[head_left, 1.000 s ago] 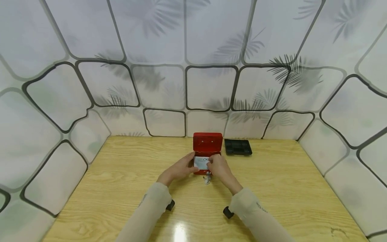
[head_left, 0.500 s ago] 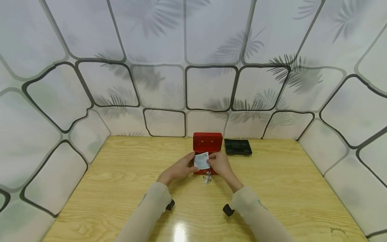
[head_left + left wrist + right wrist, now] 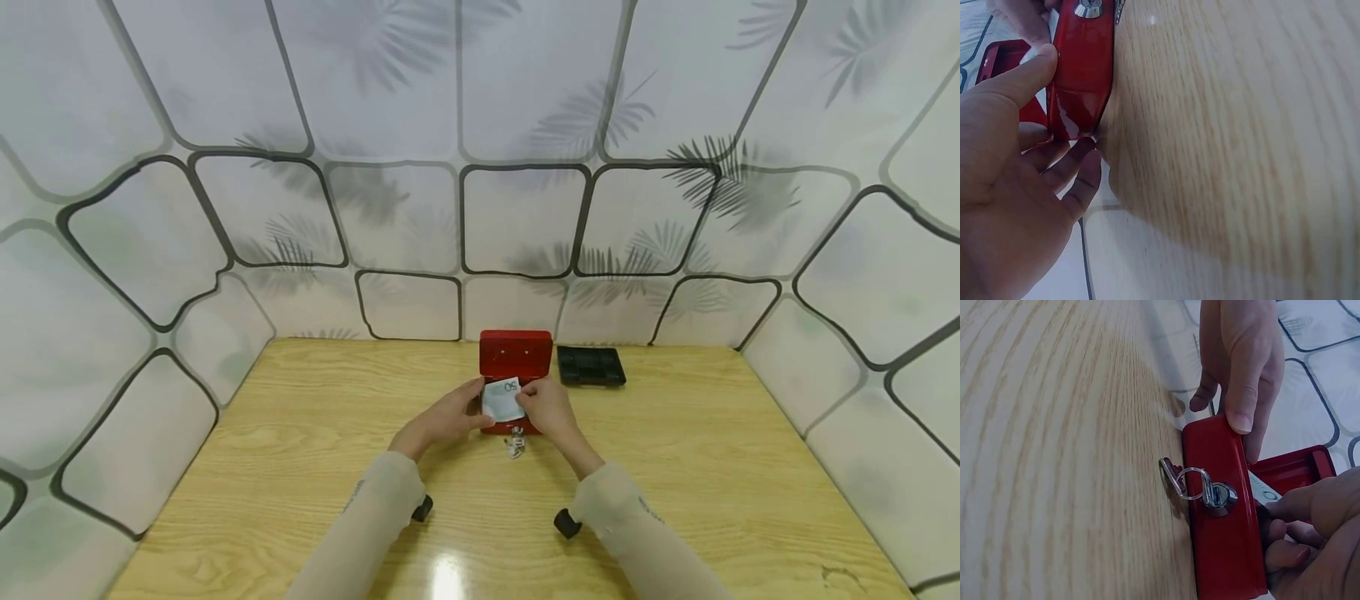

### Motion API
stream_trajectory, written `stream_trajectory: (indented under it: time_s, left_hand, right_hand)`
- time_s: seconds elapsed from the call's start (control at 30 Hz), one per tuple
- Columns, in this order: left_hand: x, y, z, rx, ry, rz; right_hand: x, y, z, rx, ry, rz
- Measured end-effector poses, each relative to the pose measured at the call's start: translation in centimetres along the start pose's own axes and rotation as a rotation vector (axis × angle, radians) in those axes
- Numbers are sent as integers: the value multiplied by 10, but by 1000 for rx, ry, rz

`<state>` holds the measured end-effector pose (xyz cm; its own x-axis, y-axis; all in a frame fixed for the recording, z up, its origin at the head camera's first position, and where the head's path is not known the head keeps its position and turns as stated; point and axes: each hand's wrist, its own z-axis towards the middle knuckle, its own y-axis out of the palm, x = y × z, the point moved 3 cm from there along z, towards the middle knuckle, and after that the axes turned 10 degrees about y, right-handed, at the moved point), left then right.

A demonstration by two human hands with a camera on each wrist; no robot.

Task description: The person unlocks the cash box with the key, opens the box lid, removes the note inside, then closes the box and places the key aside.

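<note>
A small red cash box stands with its lid raised near the back of the table. Over its opening lies a pale banknote marked 50. My right hand pinches the note's right edge between thumb and fingers. On the box's left side, my left hand grips the corner, thumb on the front rim and fingers along the side wall, as the left wrist view shows. In the right wrist view, a key on a ring sits in the round front lock. The box's inside is mostly hidden by note and hands.
A black compartment tray lies just right of the box, close to the back wall. The light wood table meets patterned curtain-like walls at the back and both sides.
My right hand has drawn the note's top edge up, so it tilts and shows more of itself over the box. My left hand has stayed on the box.
</note>
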<state>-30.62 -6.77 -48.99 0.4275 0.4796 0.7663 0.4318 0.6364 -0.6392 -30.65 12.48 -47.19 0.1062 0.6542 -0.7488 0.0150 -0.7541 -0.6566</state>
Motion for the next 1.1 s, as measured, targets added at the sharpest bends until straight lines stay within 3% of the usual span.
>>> stream_trajectory:
  time_s: [0.23,0.5,0.77,0.9,1.1]
  left_hand:
    - [2,-3,-1,-8,-12,20]
    - [2,-4,0,-19,-33,53]
    - [3,-3,0,-33,-46,89]
    - [3,-3,0,-40,-42,105]
    - [3,-3,0,-40,-44,123]
  right_hand:
    - [1,-10,-1,78,4,88]
    - [7,-24,-1,53,50,248]
    - [1,-52,-7,49,52,358]
    - [0,-71,-12,49,40,376]
    - [6,-103,-19,92,37,317]
